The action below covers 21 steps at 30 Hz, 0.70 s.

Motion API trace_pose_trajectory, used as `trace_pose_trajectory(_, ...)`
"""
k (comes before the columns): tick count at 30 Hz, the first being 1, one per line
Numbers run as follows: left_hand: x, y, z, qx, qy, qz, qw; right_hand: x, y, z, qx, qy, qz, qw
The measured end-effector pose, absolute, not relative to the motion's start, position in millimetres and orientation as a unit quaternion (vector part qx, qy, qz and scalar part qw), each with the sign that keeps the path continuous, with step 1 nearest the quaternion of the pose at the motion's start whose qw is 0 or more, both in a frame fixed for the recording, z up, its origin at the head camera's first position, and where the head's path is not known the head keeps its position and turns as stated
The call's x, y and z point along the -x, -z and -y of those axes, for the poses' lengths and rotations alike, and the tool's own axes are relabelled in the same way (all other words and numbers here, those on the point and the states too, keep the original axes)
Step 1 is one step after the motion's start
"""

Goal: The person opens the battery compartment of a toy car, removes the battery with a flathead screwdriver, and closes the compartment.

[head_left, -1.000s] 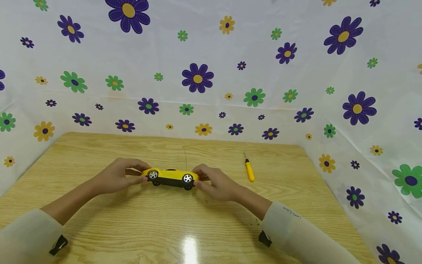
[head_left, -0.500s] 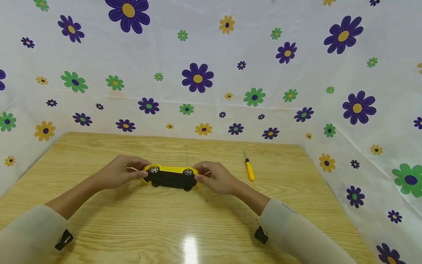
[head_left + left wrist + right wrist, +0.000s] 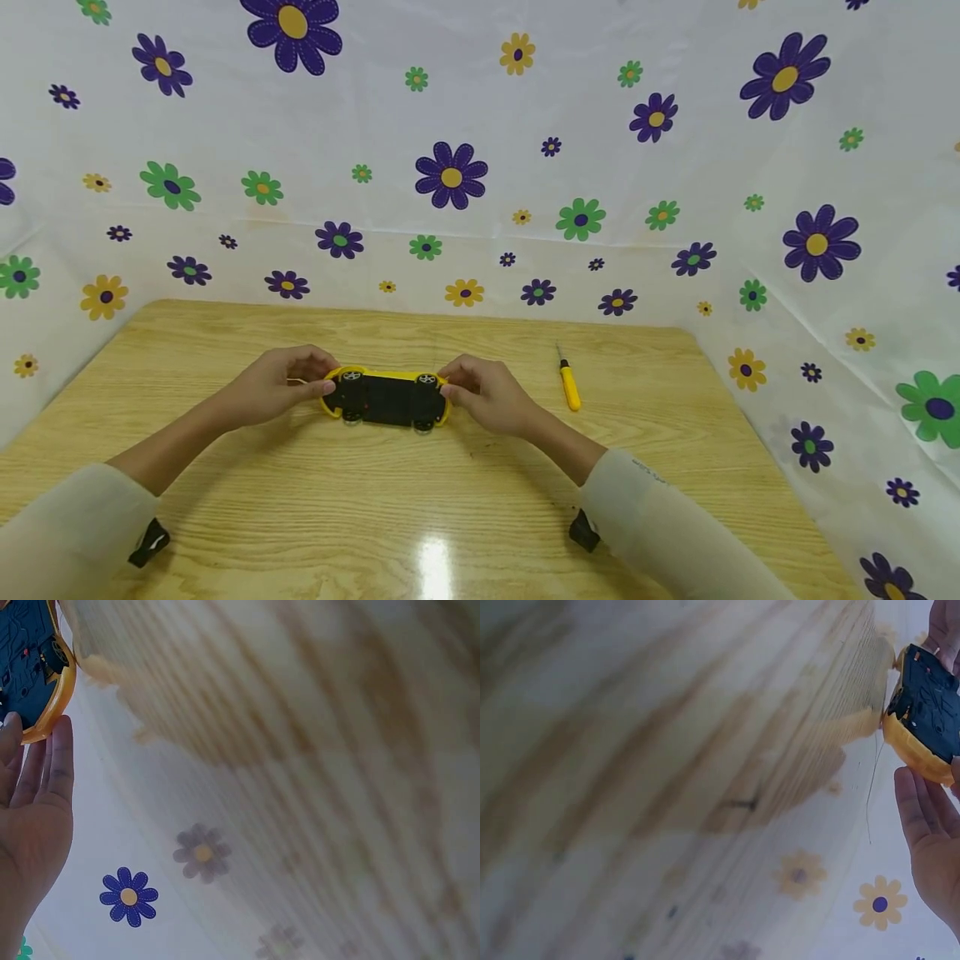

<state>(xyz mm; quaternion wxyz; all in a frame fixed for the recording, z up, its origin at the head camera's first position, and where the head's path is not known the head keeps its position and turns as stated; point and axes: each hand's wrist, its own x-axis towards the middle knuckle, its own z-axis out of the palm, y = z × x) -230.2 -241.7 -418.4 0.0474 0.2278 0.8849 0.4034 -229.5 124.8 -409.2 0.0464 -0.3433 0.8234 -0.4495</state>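
A yellow toy car [image 3: 390, 401] is tipped on its side above the wooden table, its black underside and wheels facing me. My left hand [image 3: 264, 390] pinches one end of it between thumb and fingers. At the other end my right hand [image 3: 491, 396] grips it the same way. The left wrist view has the car's dark base [image 3: 28, 660] at the upper left, with the left hand [image 3: 37, 817] under its yellow rim. In the right wrist view the car [image 3: 930, 705] sits at the right edge, the right hand [image 3: 934, 840] below it.
A screwdriver [image 3: 569, 385] with a yellow handle lies on the wooden table [image 3: 315, 517], to the right of the right hand. A thin wire [image 3: 871, 795] trails from the car. Flower-printed cloth [image 3: 480, 125] stands behind the table and along its sides.
The toy car has been rolled in both hands, from showing its yellow side to showing its black underside. Both hands have shifted slightly upward in the view with it.
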Motion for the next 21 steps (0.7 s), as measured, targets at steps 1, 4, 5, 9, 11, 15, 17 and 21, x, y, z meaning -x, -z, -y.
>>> trace_pose_trajectory(1,230.7,418.6,241.9,-0.227,-0.402,-0.886,0.046,230.1,409.1,-124.0,0.338,0.451,-0.824,0.046)
trace_pose_trajectory(4,232.0,418.9,242.4,-0.224,-0.401,-0.887,0.042,231.9,408.7,-121.9,0.327,0.457,-0.826,0.046)
trace_pose_trajectory(5,232.4,419.1,242.5,-0.223,-0.401,-0.887,0.043,232.7,408.7,-121.1,0.323,0.459,-0.826,0.046)
trace_pose_trajectory(9,234.1,419.5,242.8,-0.209,-0.405,-0.888,0.059,236.0,408.2,-116.9,0.299,0.471,-0.828,0.055)
trace_pose_trajectory(11,235.2,419.1,242.5,-0.205,-0.406,-0.888,0.067,238.0,407.4,-114.4,0.276,0.482,-0.829,0.065)
trace_pose_trajectory(15,236.4,416.6,241.3,-0.203,-0.412,-0.885,0.081,240.8,404.7,-109.1,0.223,0.514,-0.823,0.098)
trace_pose_trajectory(17,236.9,415.8,240.9,-0.201,-0.414,-0.884,0.088,241.8,403.7,-106.8,0.202,0.522,-0.821,0.110)
trace_pose_trajectory(21,238.0,416.8,241.4,-0.188,-0.417,-0.884,0.098,244.9,404.0,-103.1,0.175,0.529,-0.821,0.128)
